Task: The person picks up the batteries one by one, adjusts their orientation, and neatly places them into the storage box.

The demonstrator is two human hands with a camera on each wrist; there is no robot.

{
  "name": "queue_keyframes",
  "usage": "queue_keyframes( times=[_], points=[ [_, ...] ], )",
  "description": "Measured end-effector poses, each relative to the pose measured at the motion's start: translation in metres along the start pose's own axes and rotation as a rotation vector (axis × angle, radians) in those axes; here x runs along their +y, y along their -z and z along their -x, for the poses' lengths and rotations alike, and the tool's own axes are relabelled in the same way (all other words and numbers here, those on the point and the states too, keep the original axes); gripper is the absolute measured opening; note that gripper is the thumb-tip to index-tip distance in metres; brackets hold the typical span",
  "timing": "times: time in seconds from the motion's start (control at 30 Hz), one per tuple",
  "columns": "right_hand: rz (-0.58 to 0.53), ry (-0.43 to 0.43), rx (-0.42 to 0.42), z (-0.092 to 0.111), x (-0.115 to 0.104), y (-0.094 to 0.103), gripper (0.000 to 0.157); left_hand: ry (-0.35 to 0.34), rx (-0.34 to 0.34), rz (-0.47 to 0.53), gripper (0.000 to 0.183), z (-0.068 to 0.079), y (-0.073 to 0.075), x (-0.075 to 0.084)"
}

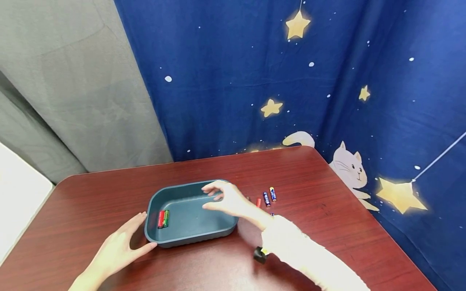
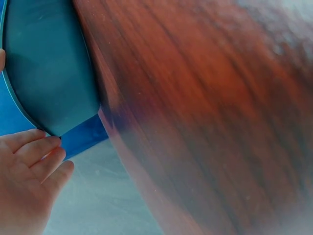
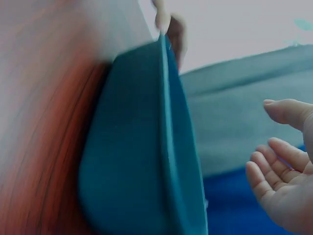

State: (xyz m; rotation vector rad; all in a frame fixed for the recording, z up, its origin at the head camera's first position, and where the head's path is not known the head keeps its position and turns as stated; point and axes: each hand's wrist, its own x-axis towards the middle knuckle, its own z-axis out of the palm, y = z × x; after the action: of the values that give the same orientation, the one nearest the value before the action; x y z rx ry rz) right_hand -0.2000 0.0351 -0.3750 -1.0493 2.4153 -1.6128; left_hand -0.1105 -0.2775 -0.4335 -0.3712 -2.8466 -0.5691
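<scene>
A dark teal rectangular tray (image 1: 196,238) stands on the reddish-brown table. Inside it, near the left end, a red battery (image 1: 161,219) and a green battery (image 1: 166,218) lie side by side. My left hand (image 1: 116,246) touches the tray's left end, fingertips by the side and thumb at the front corner; in the left wrist view its fingers (image 2: 41,149) lie against the tray wall. Over the tray's right part hovers my right hand (image 1: 225,198), fingers loosely bent and apart, holding nothing. The right wrist view shows this hand (image 3: 286,181) off the rim.
Right of the tray lie a red battery (image 1: 259,202), a blue battery (image 1: 267,199) and a blue-and-yellow battery (image 1: 273,194). Something blue (image 1: 272,214) is mostly hidden by the right arm. Behind the table (image 1: 327,214) hangs a blue star-patterned curtain (image 1: 233,81) beside a grey one.
</scene>
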Motion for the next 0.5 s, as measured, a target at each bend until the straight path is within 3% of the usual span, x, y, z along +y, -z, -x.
queue_keyframes(
  times=[0.23,0.5],
  points=[
    [0.015,-0.021,0.101,0.035,0.034,0.053,0.041,-0.004,0.000,0.013,0.082,0.000,0.001,0.001],
    [0.046,-0.106,0.063,0.090,0.078,0.097,0.039,0.007,-0.018,-0.002,0.084,0.000,0.001,0.000]
  ],
)
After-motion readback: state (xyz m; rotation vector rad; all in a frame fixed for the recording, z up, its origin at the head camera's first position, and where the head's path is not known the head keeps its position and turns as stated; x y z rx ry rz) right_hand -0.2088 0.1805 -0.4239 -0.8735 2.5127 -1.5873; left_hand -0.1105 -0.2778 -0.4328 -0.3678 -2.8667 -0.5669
